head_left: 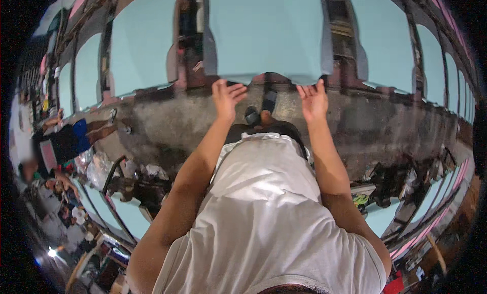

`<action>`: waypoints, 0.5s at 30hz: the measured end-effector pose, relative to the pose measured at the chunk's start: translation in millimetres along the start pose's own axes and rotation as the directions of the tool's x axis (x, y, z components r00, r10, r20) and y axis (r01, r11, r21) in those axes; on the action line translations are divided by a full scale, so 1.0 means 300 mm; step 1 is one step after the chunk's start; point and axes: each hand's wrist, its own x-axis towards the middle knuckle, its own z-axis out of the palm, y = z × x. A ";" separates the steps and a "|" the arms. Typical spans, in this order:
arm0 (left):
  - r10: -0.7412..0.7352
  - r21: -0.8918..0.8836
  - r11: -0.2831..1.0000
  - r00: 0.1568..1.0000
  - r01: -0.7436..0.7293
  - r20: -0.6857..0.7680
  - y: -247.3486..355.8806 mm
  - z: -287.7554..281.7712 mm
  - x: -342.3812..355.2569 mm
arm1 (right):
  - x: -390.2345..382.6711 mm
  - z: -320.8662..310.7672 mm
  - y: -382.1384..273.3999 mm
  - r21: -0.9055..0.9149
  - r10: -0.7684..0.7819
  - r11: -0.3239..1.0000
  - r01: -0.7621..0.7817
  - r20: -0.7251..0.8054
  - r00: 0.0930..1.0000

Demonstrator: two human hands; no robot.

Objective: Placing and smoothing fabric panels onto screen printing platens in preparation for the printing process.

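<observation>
A large light blue fabric panel [266,35] lies over a flat board in front of me, its near edge sagging slightly. My left hand [228,98] is at the panel's near left corner, palm turned up and fingers apart. At the near right corner is my right hand [313,102], also palm up, with its fingers spread and the thumb by the edge. Neither hand visibly grips the cloth. Whether the fingertips touch it is hard to make out.
More light blue panels [139,40] [380,40] lie in a row on both sides, with dark gaps between boards. A concrete floor [167,114] runs along the row. Another person [68,142] stands at the left. Behind me are plastic bags [99,167] and another row of blue panels [127,213].
</observation>
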 end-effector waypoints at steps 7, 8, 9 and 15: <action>-0.175 0.855 0.515 0.970 -0.058 0.171 -0.293 -0.518 -0.019 | 0.170 -0.657 0.167 -0.985 0.149 -0.126 0.120 0.101 0.984; -0.108 0.929 0.266 0.949 -0.259 0.296 -0.308 -0.618 -0.047 | 0.160 -0.779 0.181 -0.961 0.175 -0.208 0.181 0.146 0.974; -0.076 0.946 0.256 0.971 -0.200 0.226 -0.346 -0.708 -0.082 | 0.148 -0.890 0.194 -0.923 0.206 -0.296 0.246 0.190 0.960; -0.386 0.859 0.381 0.903 0.341 -0.188 -0.478 -1.237 -0.091 | -0.117 -0.939 0.108 -0.916 0.201 0.212 -0.341 -0.301 0.932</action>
